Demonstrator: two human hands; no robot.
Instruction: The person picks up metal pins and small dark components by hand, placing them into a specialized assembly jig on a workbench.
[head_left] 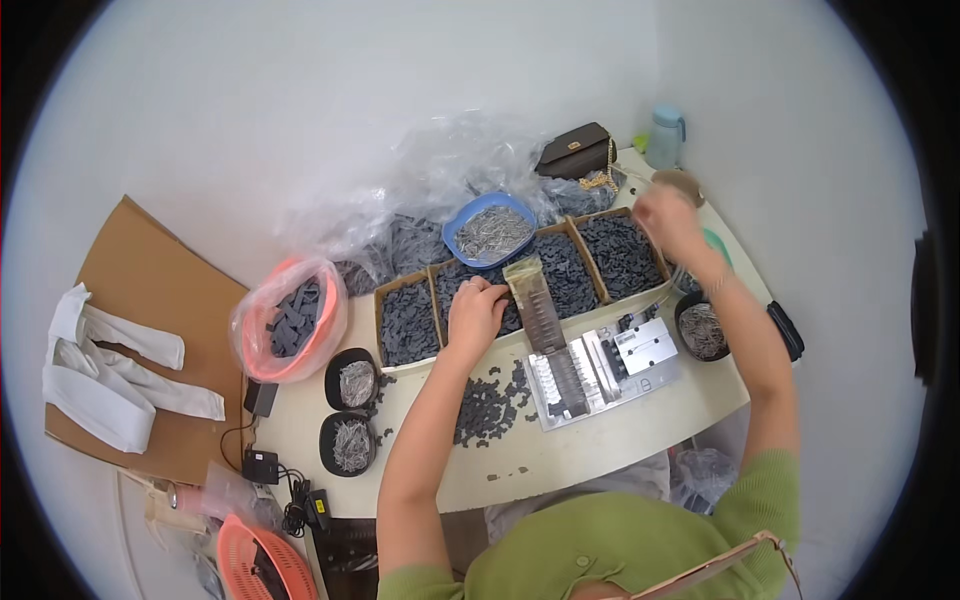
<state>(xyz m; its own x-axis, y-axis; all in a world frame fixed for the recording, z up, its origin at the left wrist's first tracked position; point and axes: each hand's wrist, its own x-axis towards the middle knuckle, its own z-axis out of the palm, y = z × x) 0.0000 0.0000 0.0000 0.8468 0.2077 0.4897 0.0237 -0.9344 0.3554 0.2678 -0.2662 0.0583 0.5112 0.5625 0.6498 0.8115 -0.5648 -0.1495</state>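
Our left hand (478, 318) curled beside the slotted translucent strip (537, 308) sloping from the compartmented box (587, 261) onto the metal fixture (647, 350), our blurred right hand (670, 215) near the box's right end (neither grip could we tell), and steadying the strip seemed wise.

Pale, off-white walls enclose a compact work area, the far wall (250, 100) meeting the right wall (790, 140) at an upright corner (657, 75) beyond the worktop. The cream worktop (680, 410) spans the middle of the scene, its near edge curving in the wide view and its right side running close to the right wall. At left, a brown cardboard panel (150, 270) stands tilted, a white garment (105, 415) draped across it. Soft, even light washes the walls, slightly greyer at right, while dark shadow fills the space beneath the worktop's near left edge.
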